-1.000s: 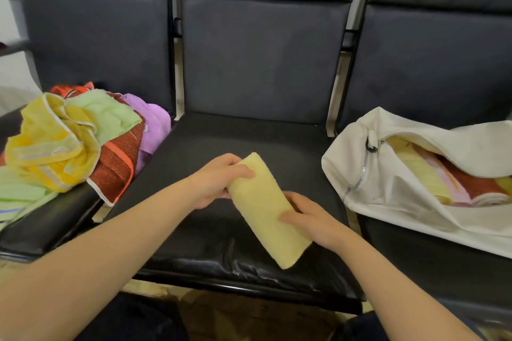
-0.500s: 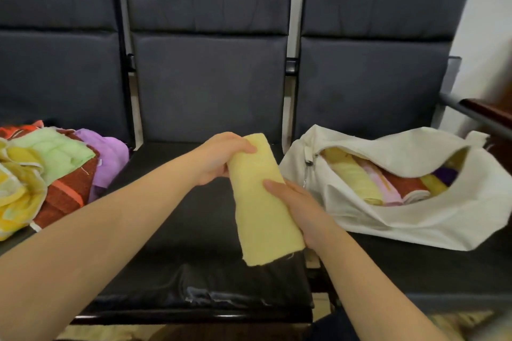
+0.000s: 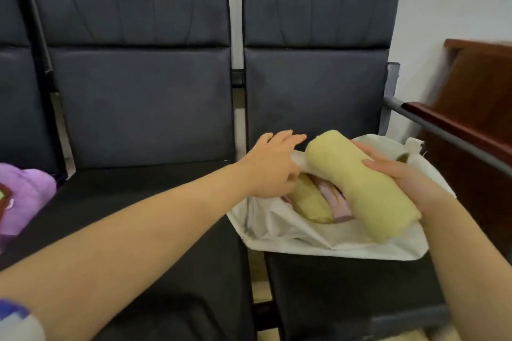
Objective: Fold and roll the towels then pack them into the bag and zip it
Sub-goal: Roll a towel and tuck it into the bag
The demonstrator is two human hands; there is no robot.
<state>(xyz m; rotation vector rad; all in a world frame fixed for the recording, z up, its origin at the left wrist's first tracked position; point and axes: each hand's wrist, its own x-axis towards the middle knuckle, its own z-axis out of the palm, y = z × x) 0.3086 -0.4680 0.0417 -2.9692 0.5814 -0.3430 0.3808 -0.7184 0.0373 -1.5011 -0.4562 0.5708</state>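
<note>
No text, number, brand or sign can be read anywhere. The white bag (image 3: 318,238) and the yellow towel roll (image 3: 360,183) show plain cloth only.

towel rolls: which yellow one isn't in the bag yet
The larger yellow roll gripped in the right hand, above the white bag; the other yellow roll lies inside it beside a pink one.

Three dark seats (image 3: 144,108), one white bag (image 3: 304,238), three rolled towels (image 3: 360,183), two yellow, one pink, one loose purple towel (image 3: 25,191) far left, two hands (image 3: 273,169).
</note>
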